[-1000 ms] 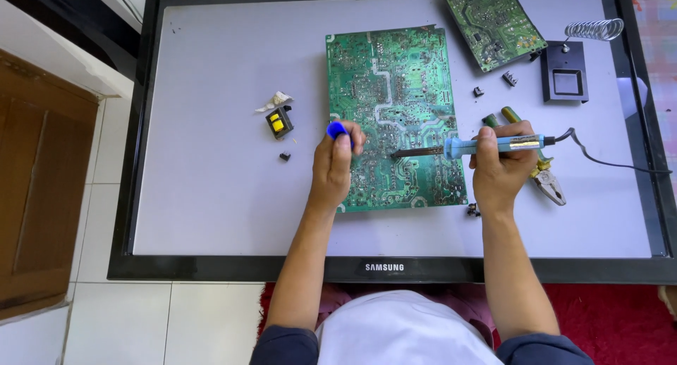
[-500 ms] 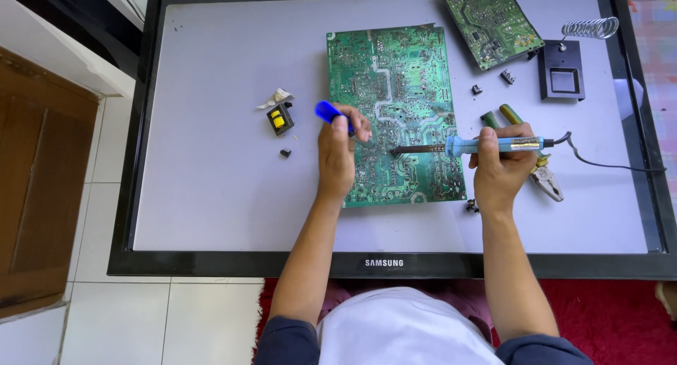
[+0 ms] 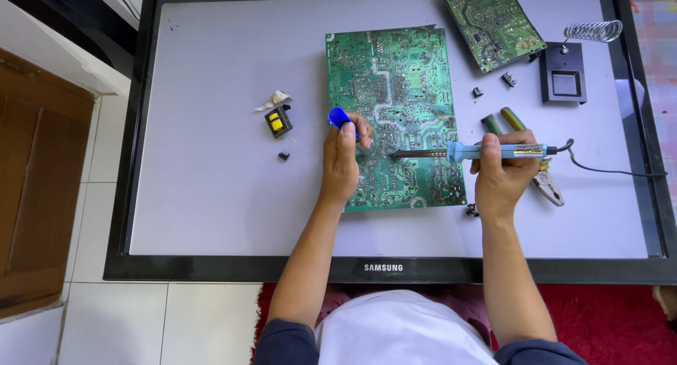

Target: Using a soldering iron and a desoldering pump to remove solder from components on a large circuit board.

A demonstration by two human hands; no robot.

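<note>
A large green circuit board (image 3: 395, 76) lies solder side up on a flat television screen (image 3: 211, 196). My left hand (image 3: 342, 160) rests on the board's left edge, closed around a blue-handled tool (image 3: 339, 117) whose tip is hidden under my fingers. My right hand (image 3: 502, 174) grips a light-blue soldering iron (image 3: 493, 151) lying horizontally. The iron's dark tip (image 3: 405, 154) points left and sits on the board, just right of my left fingers.
A second green board (image 3: 490, 19) lies at the top right beside a black iron stand with a coil (image 3: 564, 76). Pliers with green handles (image 3: 529, 153) lie under my right hand. A yellow-and-black part (image 3: 278, 122), small loose components and the iron's black cord (image 3: 613, 171) are around.
My left hand has shifted slightly on the board's left edge, carrying the blue-handled tool with it. The soldering iron has stayed nearly still.
</note>
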